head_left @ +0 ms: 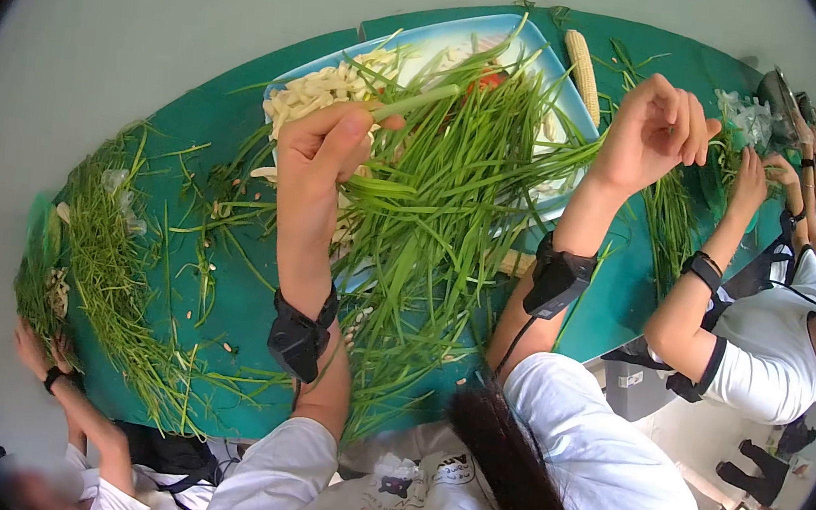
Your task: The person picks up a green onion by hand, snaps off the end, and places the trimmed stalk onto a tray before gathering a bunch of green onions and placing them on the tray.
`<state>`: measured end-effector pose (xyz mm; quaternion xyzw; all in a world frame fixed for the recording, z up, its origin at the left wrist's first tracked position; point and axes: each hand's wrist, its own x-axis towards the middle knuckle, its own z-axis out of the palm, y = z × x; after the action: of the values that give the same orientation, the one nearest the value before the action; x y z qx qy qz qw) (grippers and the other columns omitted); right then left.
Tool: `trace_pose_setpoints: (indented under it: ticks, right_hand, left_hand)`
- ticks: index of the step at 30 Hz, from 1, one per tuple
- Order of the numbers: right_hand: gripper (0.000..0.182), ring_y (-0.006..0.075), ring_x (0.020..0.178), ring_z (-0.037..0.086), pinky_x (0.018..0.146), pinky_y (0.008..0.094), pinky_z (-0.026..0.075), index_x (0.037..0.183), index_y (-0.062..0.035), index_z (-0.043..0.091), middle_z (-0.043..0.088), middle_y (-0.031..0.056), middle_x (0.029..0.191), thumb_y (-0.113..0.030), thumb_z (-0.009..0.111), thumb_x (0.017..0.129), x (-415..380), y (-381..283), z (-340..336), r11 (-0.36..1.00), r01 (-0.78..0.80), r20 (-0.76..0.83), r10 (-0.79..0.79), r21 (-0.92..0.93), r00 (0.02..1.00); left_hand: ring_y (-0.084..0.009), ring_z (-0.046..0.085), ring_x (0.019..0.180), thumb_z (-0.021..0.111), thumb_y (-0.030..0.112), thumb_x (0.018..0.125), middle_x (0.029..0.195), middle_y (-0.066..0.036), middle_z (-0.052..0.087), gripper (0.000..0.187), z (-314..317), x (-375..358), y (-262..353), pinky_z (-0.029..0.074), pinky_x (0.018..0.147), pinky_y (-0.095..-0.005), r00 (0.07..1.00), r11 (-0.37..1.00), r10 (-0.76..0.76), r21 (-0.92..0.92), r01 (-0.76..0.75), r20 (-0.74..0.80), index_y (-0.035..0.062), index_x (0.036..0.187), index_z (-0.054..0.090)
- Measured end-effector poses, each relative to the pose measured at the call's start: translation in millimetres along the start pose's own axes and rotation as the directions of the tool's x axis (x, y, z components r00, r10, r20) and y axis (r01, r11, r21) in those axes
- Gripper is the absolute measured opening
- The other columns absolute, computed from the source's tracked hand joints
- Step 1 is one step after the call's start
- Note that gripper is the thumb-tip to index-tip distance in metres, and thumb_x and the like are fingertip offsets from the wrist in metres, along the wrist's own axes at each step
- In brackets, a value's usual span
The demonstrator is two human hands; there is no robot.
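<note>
My left hand [325, 145] is closed in a pinch around a thick, pale green stalk [420, 101], which points up and to the right from the fingers. Below and beside it lies a large heap of garlic chives [454, 200], spilling over the near edge of a blue-rimmed white tray [292, 76]. Peeled pale pieces [321, 89], like garlic cloves, are piled in the tray's left part. My right hand [658, 133] is raised past the tray's right side, fingers curled in. Whatever it may hold is hidden.
Corn cobs [582, 73] lie by the tray, one partly covered. Loose greens [115, 262] spread over the green table [249, 328] at left. At far left are a person's hands [40, 349]; other people's hands [751, 178] work among greens and plastic bags [746, 117] at right.
</note>
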<state>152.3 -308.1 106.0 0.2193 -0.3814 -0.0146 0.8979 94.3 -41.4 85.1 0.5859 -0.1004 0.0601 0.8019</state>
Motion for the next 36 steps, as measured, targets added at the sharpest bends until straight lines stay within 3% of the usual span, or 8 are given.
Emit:
trace_pose_setpoints:
  ticks: [7, 9, 10, 12, 19, 22, 31, 36]
  right_hand:
    - [0.018, 0.0051, 0.045, 0.034, 0.059, 0.0245, 0.028, 0.086, -0.0095, 0.048, 0.045, -0.0053, 0.050, -0.025, 0.055, 0.088, -4, 28, 2, 0.878, -0.354, -0.139, 0.326, -0.323, 0.935]
    - [0.022, 0.0040, 0.049, 0.038, 0.054, 0.0224, 0.030, 0.093, -0.0052, 0.052, 0.045, -0.0052, 0.054, -0.025, 0.059, 0.085, -8, 37, 4, 0.183, -0.504, -0.398, 0.414, -0.844, 0.818]
    - [0.022, 0.0040, 0.049, 0.038, 0.054, 0.0224, 0.030, 0.093, -0.0052, 0.052, 0.045, -0.0052, 0.054, -0.025, 0.059, 0.085, -8, 44, 5, 0.183, -0.504, -0.399, 0.414, -0.844, 0.818]
    - [0.033, 0.0057, 0.057, 0.051, 0.050, 0.0202, 0.036, 0.109, 0.0000, 0.055, 0.057, 0.0009, 0.065, -0.022, 0.060, 0.085, -8, 61, 6, -0.265, -0.519, -0.576, 0.506, -0.812, 0.642]
    - [0.026, 0.0074, 0.062, 0.057, 0.056, 0.0207, 0.044, 0.107, 0.0028, 0.062, 0.062, 0.0030, 0.069, -0.010, 0.061, 0.085, -12, 91, -2, -0.283, -0.580, -0.614, 0.594, -0.764, 0.520]
    - [0.021, 0.0071, 0.059, 0.055, 0.053, 0.0204, 0.043, 0.100, 0.0024, 0.065, 0.061, 0.0025, 0.067, -0.012, 0.060, 0.086, -17, 93, -9, -0.257, -0.584, -0.616, 0.539, -0.770, 0.574]
    - [0.024, 0.0032, 0.057, 0.049, 0.053, 0.0169, 0.036, 0.105, 0.0029, 0.064, 0.056, -0.0012, 0.064, -0.012, 0.052, 0.090, -11, 76, -6, -0.032, -0.334, -0.332, 0.246, -0.942, 0.911]
    - [0.031, 0.0043, 0.058, 0.050, 0.054, 0.0180, 0.037, 0.112, 0.0015, 0.061, 0.057, -0.0009, 0.064, -0.017, 0.056, 0.088, -11, 71, 1, -0.247, -0.438, -0.502, 0.360, -0.864, 0.787]
  left_hand:
    - [-0.0042, 0.018, 0.048, 0.053, 0.024, 0.092, 0.051, 0.008, 0.025, 0.035, 4, 0, 4, 0.019, 0.051, -0.0235, 1.000, 0.997, -0.018, 0.075, 0.019, -0.012, -0.0094, 0.087, 0.061]
    - [-0.0018, 0.022, 0.047, 0.056, 0.022, 0.090, 0.052, 0.008, 0.032, 0.028, 2, 1, 2, 0.013, 0.047, -0.0233, 0.999, 1.000, -0.012, 0.000, 0.012, 0.033, -0.0045, 0.091, 0.065]
    - [-0.0018, 0.022, 0.047, 0.056, 0.022, 0.090, 0.052, 0.008, 0.032, 0.028, 2, 1, 2, 0.013, 0.047, -0.0233, 0.999, 1.000, -0.014, 0.000, 0.014, 0.033, -0.0045, 0.091, 0.065]
    - [-0.0013, 0.023, 0.047, 0.055, 0.023, 0.091, 0.052, 0.008, 0.036, 0.028, 4, 1, 3, 0.015, 0.046, -0.0223, 0.999, 1.000, -0.007, 0.020, 0.006, 0.036, -0.0031, 0.092, 0.065]
    - [-0.0010, 0.019, 0.047, 0.049, 0.034, 0.092, 0.052, 0.011, 0.026, 0.049, 12, 2, 9, 0.013, 0.047, -0.0205, 0.997, 0.997, -0.015, 0.079, 0.009, 0.071, -0.0083, 0.116, 0.055]
    - [0.0016, 0.026, 0.047, 0.049, 0.027, 0.091, 0.062, 0.008, 0.047, 0.042, 5, 3, 7, 0.013, 0.043, -0.0191, 0.985, 0.999, -0.017, 0.035, 0.011, 0.172, 0.0031, 0.125, 0.055]
    - [-0.0042, 0.024, 0.051, 0.040, 0.033, 0.096, 0.058, 0.006, 0.036, 0.039, 2, 2, 7, 0.022, 0.050, -0.0215, 0.935, 0.977, -0.200, -0.010, 0.212, 0.292, -0.0001, 0.085, 0.058]
    - [-0.0034, 0.026, 0.053, 0.040, 0.027, 0.096, 0.060, 0.005, 0.039, 0.033, 1, 0, 7, 0.021, 0.049, -0.0212, 0.947, 0.988, -0.155, 0.054, 0.146, 0.280, -0.0002, 0.087, 0.057]
